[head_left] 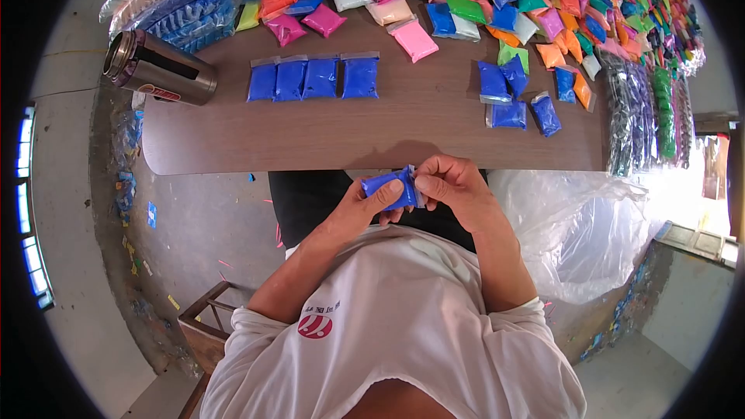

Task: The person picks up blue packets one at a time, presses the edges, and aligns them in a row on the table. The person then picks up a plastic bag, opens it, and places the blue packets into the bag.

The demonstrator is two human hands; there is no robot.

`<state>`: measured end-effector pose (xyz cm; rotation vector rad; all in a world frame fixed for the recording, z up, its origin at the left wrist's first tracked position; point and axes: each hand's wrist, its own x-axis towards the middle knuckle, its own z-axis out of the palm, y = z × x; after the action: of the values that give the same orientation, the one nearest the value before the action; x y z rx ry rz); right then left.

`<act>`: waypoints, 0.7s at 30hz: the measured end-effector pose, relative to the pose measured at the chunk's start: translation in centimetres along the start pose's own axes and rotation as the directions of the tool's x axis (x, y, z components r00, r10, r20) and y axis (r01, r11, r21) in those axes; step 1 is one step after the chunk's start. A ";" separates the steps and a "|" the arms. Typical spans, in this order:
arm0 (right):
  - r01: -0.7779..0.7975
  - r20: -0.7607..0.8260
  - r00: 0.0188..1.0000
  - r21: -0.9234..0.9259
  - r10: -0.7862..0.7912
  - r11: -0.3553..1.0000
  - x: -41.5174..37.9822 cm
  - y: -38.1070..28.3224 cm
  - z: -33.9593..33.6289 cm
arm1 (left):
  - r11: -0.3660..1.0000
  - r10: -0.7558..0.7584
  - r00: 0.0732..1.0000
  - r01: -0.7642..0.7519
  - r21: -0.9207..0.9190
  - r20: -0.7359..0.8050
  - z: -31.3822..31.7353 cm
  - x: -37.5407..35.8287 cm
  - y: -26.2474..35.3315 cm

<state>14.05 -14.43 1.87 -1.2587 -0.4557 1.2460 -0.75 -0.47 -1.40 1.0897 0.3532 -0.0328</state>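
Just off the worktop (434, 136), my left grip (361, 206) clasps a blue packet (407, 187), my right grip (458, 188) pinches its end; tugging hard might tear it.

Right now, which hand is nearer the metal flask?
Left. The left hand, holding a blue packet, is right of the metal flask, closer to the person; the right hand, at the packet's right end, is farther right.

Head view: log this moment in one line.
left hand: holding blue plastic packet | right hand: touching its end | four blue plastic packets: lined up on brown tabletop
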 end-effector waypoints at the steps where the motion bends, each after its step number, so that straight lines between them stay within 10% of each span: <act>1: 0.002 0.004 1.000 0.015 -0.002 1.000 0.0 0.0 -0.1 | 1.000 -0.003 1.000 0.003 -0.001 0.002 0.0 0.0 0.1; 21: 0.007 0.028 1.000 0.033 -0.007 0.999 0.0 0.0 -0.4 | 1.000 -0.008 1.000 0.008 0.022 -0.005 0.0 0.0 0.5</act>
<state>14.42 -14.58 1.73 -1.2127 -0.4578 1.2616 -0.67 -0.28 -0.94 1.1100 0.3626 -0.0408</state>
